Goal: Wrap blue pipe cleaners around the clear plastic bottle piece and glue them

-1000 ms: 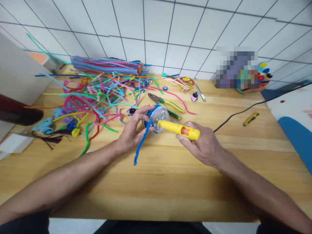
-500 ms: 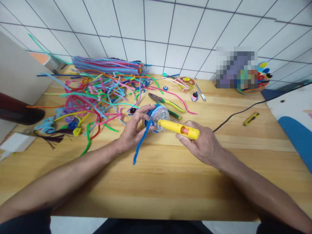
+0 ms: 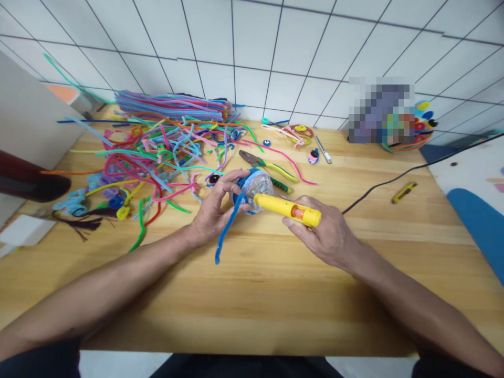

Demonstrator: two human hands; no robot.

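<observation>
My left hand [image 3: 216,207] is closed around a round, clear-sided body [image 3: 260,184] partly wrapped in blue fuzzy stems. A loose blue pipe cleaner [image 3: 228,229] hangs from it toward me, its upper end by my left fingertips. In my right hand [image 3: 328,231] is a yellow hot glue gun [image 3: 277,205], with an orange window near its back end. The gun's front reaches the near right side of the round body; whether the tip touches it I cannot tell. A black bead-like piece [image 3: 213,179] shows just beyond my left fingers.
Tangled pipe cleaners [image 3: 153,152] cover the left of the wooden table, with a bundle [image 3: 173,106] against the tiled wall. Pliers [image 3: 268,167] lie beyond my hands. A black cord [image 3: 378,185], a yellow cutter [image 3: 404,192] and a silver pen-like tool [image 3: 323,149] lie to the right.
Almost nothing differs. Both hands, the round body and the glue gun hold their places; the whole view has shifted very slightly.
</observation>
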